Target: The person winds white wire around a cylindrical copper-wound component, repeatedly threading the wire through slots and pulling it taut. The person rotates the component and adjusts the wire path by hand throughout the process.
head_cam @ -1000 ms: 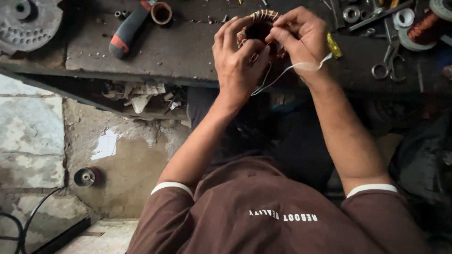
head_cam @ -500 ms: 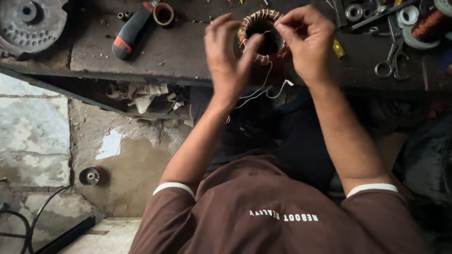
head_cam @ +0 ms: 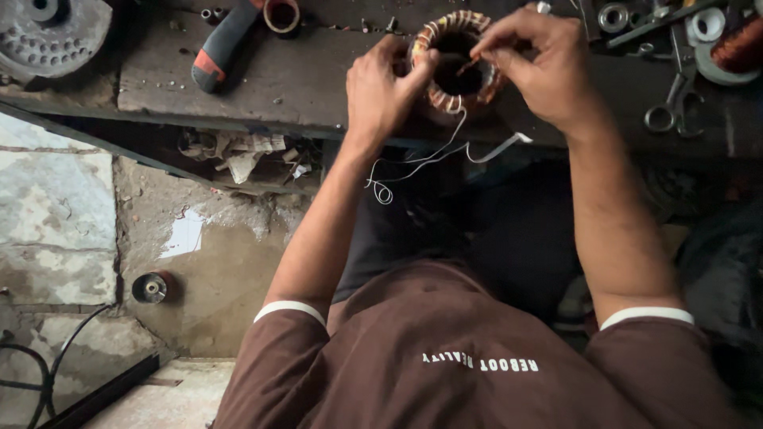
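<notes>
Your left hand (head_cam: 383, 89) clasped round the copper-wound coil ring (head_cam: 455, 59), right hand (head_cam: 540, 63) pinching a thin strand above it, white thread (head_cam: 429, 159) dangling near.

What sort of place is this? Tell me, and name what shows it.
Probably a small motor-repair workshop. The left hand and right hand work on a copper-wound coil ring at a worn workbench, with a red-handled tool and a wrench lying nearby.

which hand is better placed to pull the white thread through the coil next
Probably the right hand: its fingertips pinch over the coil opening, while the left hand grips the coil's side. The thread hangs below.
</notes>
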